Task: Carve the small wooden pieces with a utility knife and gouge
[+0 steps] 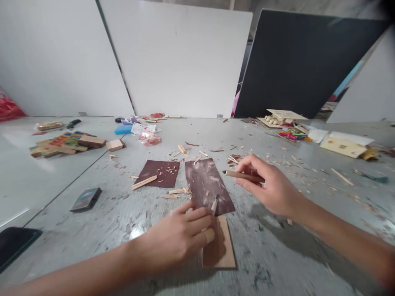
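My right hand (268, 183) is raised above the table, its thumb and fingers closed around a brown pencil-like stick (242, 176) whose dark tip points left. Lower and to the left, my left hand (188, 232) is curled over a small flat wooden board (227, 246), with a tan band around one finger. A slim pointed tool (214, 205), pale with a dark tip, sticks out from its fingers over a dusty sheet of brown sandpaper (205, 181). The rest of that tool is hidden by the hand.
A smaller sandpaper piece (169, 170) carries a wood strip (144, 182). Wood shavings litter the grey table. At left are a small flat box (85, 200), wooden blocks (91, 141) and a dark phone-like slab (15, 244). White and black panels (185, 61) stand behind.
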### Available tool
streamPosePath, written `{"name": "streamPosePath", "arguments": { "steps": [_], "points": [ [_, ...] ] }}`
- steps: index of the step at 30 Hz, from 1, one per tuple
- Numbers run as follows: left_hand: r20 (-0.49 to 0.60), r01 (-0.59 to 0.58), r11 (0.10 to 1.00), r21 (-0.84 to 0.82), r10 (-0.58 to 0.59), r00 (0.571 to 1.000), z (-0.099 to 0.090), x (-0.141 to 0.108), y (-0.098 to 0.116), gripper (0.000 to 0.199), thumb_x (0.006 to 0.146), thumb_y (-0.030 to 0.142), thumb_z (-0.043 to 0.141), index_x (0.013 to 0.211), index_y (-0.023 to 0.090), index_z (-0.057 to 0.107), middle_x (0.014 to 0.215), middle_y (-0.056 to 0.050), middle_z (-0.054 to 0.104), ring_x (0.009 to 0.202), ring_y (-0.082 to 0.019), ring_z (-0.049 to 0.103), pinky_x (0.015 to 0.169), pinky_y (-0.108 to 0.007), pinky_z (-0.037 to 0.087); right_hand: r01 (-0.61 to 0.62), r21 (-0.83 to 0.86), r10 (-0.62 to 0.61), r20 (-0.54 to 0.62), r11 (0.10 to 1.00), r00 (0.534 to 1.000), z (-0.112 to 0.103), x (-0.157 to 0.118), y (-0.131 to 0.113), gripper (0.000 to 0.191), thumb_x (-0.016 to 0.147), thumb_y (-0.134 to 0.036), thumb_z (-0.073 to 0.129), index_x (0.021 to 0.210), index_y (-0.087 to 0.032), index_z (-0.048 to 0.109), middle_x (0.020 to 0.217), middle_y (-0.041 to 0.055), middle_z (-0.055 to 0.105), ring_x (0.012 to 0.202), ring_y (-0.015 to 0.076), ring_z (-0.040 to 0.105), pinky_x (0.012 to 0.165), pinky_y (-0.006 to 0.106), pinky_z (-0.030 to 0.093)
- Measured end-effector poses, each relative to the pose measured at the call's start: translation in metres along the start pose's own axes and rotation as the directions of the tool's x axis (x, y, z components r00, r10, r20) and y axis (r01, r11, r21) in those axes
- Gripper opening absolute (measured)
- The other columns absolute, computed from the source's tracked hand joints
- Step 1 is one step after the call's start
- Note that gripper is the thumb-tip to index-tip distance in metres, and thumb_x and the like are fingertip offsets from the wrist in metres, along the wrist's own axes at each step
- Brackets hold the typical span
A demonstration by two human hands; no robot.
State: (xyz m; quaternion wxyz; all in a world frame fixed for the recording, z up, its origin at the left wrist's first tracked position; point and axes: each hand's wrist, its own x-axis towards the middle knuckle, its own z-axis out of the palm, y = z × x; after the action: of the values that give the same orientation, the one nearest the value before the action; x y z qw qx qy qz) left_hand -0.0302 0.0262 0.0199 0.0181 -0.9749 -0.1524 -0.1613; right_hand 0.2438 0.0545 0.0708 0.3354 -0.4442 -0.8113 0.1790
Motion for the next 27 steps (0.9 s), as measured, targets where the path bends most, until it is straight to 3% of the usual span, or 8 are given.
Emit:
{"name": "streamPosePath", "arguments": {
  "steps": [4,7,9,12,14,17,22,27],
  "points": [
    [-0.077,0.005,0.992,0.125,0.005,0.997,-0.005,-0.006,-0.015,0.028,0.103,0.010,0.042,0.083,0.018,0.061,0.092,-0.005,0.069,0.094,-0.024,0.059,0.084,-0.041,0.038,-0.127,0.133,0.131,-0.020,0.983,0.991,0.005,-0.030,0.005,0.017,0.102,-0.035,0.056,0.115,-0.027,0.049,0.096,0.0024,0.072,0.063,0.0142,0.060,0.059,0.028,0.046],
    [-0.054,0.133,0.987,0.085,-0.129,0.990,-0.009,-0.005,-0.011,0.026,0.100,0.016,0.043,0.083,0.017,0.061,0.089,-0.008,0.066,0.092,-0.027,0.058,0.078,-0.041,0.039,-0.184,0.231,0.212,-0.099,0.955,0.972,0.011,-0.050,0.008,0.018,0.106,-0.038,0.050,0.117,-0.026,0.057,0.078,-0.0001,0.071,0.043,0.0112,0.051,0.048,0.027,0.043],
    [0.020,0.232,0.972,-0.046,-0.232,0.973,-0.009,-0.001,0.001,0.026,0.098,0.037,0.051,0.104,0.015,0.064,0.104,-0.011,0.067,0.097,-0.029,0.059,0.083,-0.044,0.042,-0.207,0.312,0.249,-0.099,0.927,0.963,0.014,-0.058,0.008,0.025,0.107,-0.038,0.045,0.112,-0.025,0.065,0.063,-0.0016,0.065,0.045,0.0136,0.057,0.050,0.028,0.047],
    [0.111,0.361,0.924,-0.128,-0.349,0.931,-0.005,0.006,0.019,0.078,0.082,0.076,0.061,0.123,0.010,0.059,0.122,-0.018,0.063,0.110,-0.037,0.057,0.094,-0.054,0.042,-0.252,0.485,0.280,0.016,0.837,0.960,0.017,-0.063,0.006,0.024,0.105,-0.039,0.047,0.115,-0.025,0.065,0.083,0.0050,0.074,0.069,0.0201,0.072,0.059,0.031,0.054],
    [0.176,0.423,0.895,-0.146,-0.397,0.901,0.000,0.009,0.026,0.078,0.078,0.076,0.065,0.122,0.011,0.060,0.120,-0.017,0.063,0.109,-0.038,0.056,0.095,-0.057,0.042,-0.288,0.517,0.299,0.063,0.806,0.952,0.020,-0.063,0.004,0.016,0.099,-0.038,0.059,0.110,-0.026,0.060,0.093,0.0066,0.077,0.075,0.0216,0.073,0.062,0.032,0.055],
    [0.218,0.475,0.855,-0.206,-0.433,0.874,0.007,0.008,0.026,0.074,0.075,0.062,0.076,0.127,0.013,0.058,0.119,-0.015,0.062,0.109,-0.036,0.055,0.096,-0.057,0.042,-0.272,0.529,0.272,0.079,0.804,0.959,0.027,-0.060,0.000,0.019,0.100,-0.041,0.058,0.092,-0.024,0.058,0.067,0.0014,0.073,0.060,0.0171,0.066,0.060,0.029,0.050],
    [0.225,0.479,0.818,-0.319,-0.426,0.876,0.008,0.003,0.013,0.088,0.069,0.055,0.084,0.140,0.015,0.052,0.128,-0.015,0.057,0.119,-0.036,0.051,0.104,-0.056,0.041,-0.349,0.684,0.141,0.341,0.641,0.929,0.041,-0.047,-0.008,0.039,0.100,-0.044,0.041,0.102,-0.020,0.071,0.073,0.0046,0.070,0.051,0.0149,0.061,0.049,0.026,0.046],
    [0.182,0.434,0.814,-0.385,-0.394,0.901,0.008,-0.001,0.006,0.084,0.067,0.061,0.085,0.133,0.018,0.057,0.130,-0.014,0.056,0.119,-0.035,0.049,0.104,-0.054,0.039,-0.410,0.613,0.134,0.445,0.676,0.886,0.061,-0.034,-0.012,0.028,0.087,-0.031,0.051,0.075,-0.016,0.071,0.062,0.0020,0.060,0.048,0.0118,0.054,0.045,0.022,0.040]
  ]
}}
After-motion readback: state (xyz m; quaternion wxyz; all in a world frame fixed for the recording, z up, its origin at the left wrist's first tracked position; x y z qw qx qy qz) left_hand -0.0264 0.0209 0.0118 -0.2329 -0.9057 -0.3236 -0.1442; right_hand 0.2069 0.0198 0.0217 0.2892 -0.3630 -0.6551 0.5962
